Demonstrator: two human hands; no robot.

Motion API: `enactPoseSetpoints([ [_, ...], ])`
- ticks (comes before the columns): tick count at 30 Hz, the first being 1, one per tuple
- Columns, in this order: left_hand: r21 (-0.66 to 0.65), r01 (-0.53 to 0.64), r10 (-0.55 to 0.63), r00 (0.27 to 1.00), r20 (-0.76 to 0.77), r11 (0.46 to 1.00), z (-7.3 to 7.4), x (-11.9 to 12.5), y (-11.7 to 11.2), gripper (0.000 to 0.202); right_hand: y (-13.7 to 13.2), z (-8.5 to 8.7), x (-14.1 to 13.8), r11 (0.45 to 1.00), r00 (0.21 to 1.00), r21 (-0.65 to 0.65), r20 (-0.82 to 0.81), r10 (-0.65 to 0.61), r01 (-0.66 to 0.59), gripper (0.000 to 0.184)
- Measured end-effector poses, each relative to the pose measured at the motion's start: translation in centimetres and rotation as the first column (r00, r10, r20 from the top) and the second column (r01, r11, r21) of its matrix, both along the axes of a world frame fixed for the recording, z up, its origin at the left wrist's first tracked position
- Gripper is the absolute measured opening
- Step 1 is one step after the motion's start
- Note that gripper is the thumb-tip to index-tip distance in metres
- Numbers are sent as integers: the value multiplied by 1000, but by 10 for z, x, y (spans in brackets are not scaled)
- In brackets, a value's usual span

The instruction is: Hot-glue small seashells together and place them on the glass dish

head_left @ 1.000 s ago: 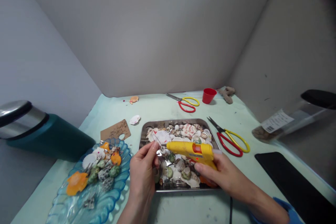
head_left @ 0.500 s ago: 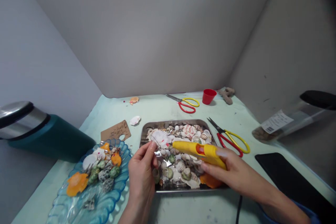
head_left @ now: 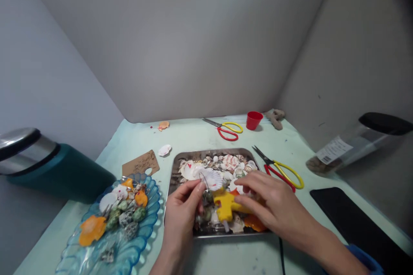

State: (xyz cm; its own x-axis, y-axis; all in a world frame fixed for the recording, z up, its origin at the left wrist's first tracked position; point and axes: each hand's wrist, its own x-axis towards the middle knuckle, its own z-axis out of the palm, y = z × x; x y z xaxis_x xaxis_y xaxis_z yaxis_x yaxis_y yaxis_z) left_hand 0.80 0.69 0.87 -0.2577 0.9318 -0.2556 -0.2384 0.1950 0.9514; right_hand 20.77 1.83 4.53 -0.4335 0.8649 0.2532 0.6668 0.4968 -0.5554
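Right now my right hand (head_left: 274,206) is closed over the yellow glue gun (head_left: 226,207), fingers wrapped across its body, holding it low over the near half of the metal tray (head_left: 174,164). My left hand (head_left: 181,219) pinches a thin wire (head_left: 204,179) between thumb and forefinger; the wire is too fine to make out well. A white fan shell (head_left: 213,178) sits just beyond those fingertips, and I cannot tell whether the wire touches it. The tray is heaped with small shells, with an orange one beside the gun under my right palm.

Left of the tray stands a blue glass dish (head_left: 146,234) holding more shells, with a brown card tag (head_left: 141,163) behind it. Red-and-yellow scissors (head_left: 279,169) lie just right of the tray. A second pair (head_left: 227,129) lies farther back near a red cup (head_left: 254,120). A teal bin (head_left: 64,176) stands off the table's left edge.
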Motion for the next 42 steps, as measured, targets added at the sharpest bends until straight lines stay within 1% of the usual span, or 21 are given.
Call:
enactPoseSetpoints([
  [3,-8,54,-55,998,-22,998,4,4,-3,33,-3,-3,-9,997,981,-21,-179,-73,71,16],
  [6,-18,80,-81,994,-71,997,12,8,-4,34,-7,-13,-20,994,953,-78,-284,-100,82,14],
  [9,-9,114,-114,988,-105,993,18,12,-5,31,-9,-22,-25,982,934,-163,-328,-144,95,14],
  [13,-6,149,-149,985,-88,989,19,14,-8,34,-11,-23,-27,939,894,-330,-387,-227,95,19],
  [15,-7,169,-169,983,-76,986,17,14,-9,36,-12,-21,-28,916,871,-394,-423,-250,72,19],
  [18,19,166,-164,982,-95,986,15,15,-9,34,-14,-20,-30,896,844,-443,-477,-246,11,17],
  [21,39,173,-167,977,-134,984,14,14,-10,29,-16,-21,-32,898,844,-439,-492,-215,-27,15],
  [24,50,208,-196,963,-183,977,14,13,-10,26,-17,-21,-32,922,862,-386,-474,-180,-20,15],
  [27,53,210,-194,957,-214,976,14,14,-11,26,-17,-20,-31,956,861,-290,-473,-189,50,14],
  [30,59,190,-170,952,-253,980,14,15,-12,24,-16,-22,-30,972,873,-211,-448,-191,104,13],
  [34,105,209,-160,923,-349,972,11,15,-12,19,-15,-26,-29,974,898,-207,-405,-171,93,14],
  [38,196,258,-140,871,-470,946,11,13,-11,12,-15,-25,-28,975,904,-210,-397,-155,75,16],
  [42,266,268,-97,850,-518,926,14,13,-11,7,-15,-25,-29,978,909,-200,-396,-131,54,15],
])
